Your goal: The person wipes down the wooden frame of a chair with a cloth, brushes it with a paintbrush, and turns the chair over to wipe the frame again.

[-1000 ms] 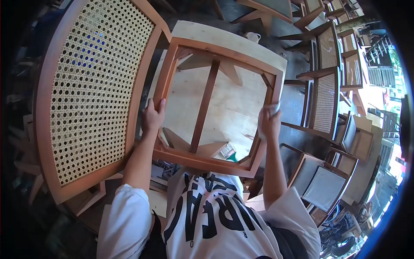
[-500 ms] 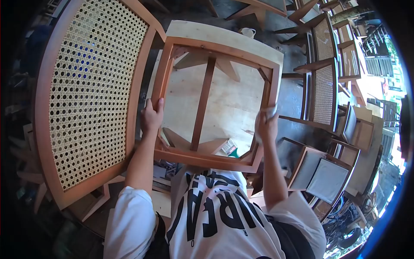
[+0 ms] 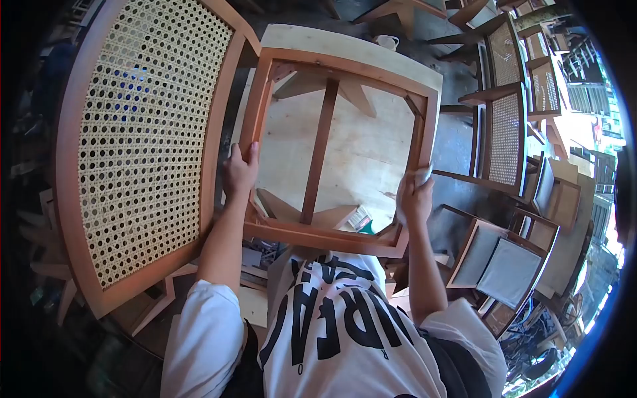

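Observation:
A reddish-brown wooden chair seat frame [image 3: 319,237] with a bar [image 3: 321,149] across its open middle lies before me. My left hand [image 3: 240,174] is closed on its left rail, thumb on top. On the right rail, my right hand [image 3: 415,199] grips a small whitish pad [image 3: 423,176], cloth or sandpaper, I cannot tell which. Joined to the frame at the left stands the chair's backrest with its woven cane panel [image 3: 149,146]. Beneath the seat frame is a pale plywood board [image 3: 358,50], and wooden legs show through the opening.
Several wooden chairs with cane panels [image 3: 505,139] stand along the right. A chair with a grey seat pad [image 3: 509,273] is nearer at the lower right. A whitish cup-like object [image 3: 387,42] sits beyond the board. A small printed packet [image 3: 359,219] shows through the frame.
The view has shifted slightly, so the chair appears a little farther right. My right hand has slid a short way along the right rail towards me. My left hand keeps its hold.

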`<state>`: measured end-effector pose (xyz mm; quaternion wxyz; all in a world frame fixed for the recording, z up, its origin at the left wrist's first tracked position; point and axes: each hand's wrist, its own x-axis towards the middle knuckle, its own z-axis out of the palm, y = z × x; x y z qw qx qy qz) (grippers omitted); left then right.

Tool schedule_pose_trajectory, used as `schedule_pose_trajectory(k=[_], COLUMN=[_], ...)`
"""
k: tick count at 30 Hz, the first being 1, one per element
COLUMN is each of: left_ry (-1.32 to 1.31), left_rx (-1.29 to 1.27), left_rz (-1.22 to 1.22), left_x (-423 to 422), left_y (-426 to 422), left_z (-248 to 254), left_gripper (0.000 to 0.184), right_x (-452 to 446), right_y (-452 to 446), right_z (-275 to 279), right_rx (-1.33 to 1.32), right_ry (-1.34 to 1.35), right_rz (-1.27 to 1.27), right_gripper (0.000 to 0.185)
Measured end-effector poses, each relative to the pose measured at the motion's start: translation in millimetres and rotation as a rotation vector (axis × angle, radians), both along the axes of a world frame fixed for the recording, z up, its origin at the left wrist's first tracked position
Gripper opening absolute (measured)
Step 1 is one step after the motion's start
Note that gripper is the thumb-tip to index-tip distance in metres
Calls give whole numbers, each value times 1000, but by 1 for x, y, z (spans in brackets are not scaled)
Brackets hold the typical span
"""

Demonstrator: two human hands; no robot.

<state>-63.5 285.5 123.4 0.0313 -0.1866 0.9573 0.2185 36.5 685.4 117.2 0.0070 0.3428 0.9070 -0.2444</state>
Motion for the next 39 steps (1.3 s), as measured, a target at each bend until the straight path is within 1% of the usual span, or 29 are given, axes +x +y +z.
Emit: schedule_pose_trajectory(k=[1,3,5,6,8,9,10,12,13,15,18,20,22,24,26,29,30,32,34,36,37,39], left_ry=[-1,-45,-38,-26,-23,-11,-10,-60,-44,-40,-35,-29,-43,-18,-5,-72,-44,-8,-68,-44,-57,-109], left_rx=[-3,-16,-22,-28,-25,-24,-26,27,21,16,4,-17,-14,-16,-21,21,13,11,-12,19,37,41], left_rz=[1,-6,-1,13,12,26,39,-5,-18,-19,-6,-3,-7,-10,3,-5,-14,-38,25,-13,-16,-9], left_x=[-1,-1,-1,0,1,0,-1,-2,-2,-1,-1,-1,0,-2,-2,-2,-2,-1,-1,-1,-2,-3], left_y=[0,1,0,1,4,3,2,-1,-3,-3,3,1,-2,-1,-2,-3,-3,-2,5,0,-1,2], left_z=[2,3,-1,-2,-2,-2,0,2,-3,-1,2,2,-5,-8,-7,-3,-5,-2,7,-2,-2,5], left_gripper=[53,55,55,55,55,55,55,54,54,54,54,54,55,54,54,56,56,56,60,60,61,67], right_x=[-22,-73,-112,-107,-100,-85,-56,3,0,-11,-65,-98,-111,-88,-44,0,-5,-34,-81,-135,-151,-152], right_y=[7,17,27,28,23,18,7,-13,-12,-3,19,22,22,17,7,-9,-7,2,18,33,36,33], right_z=[-4,-5,1,0,-2,1,4,0,0,1,-12,-5,4,7,-2,1,2,0,-1,0,2,12], right_rx=[32,77,23,26,96,77,55,121,118,66,70,65,56,69,91,77,55,42,6,-1,6,6], right_ry=[57,80,-7,-11,109,99,86,217,212,40,53,50,76,81,113,185,113,80,51,54,51,27], right_rz=[39,0,-7,-11,29,16,6,26,30,14,9,-13,4,-3,20,32,11,-6,-17,-22,-25,-45], right_gripper=[58,59,61,61,60,60,59,58,58,57,59,60,61,60,59,58,60,60,59,59,59,60])
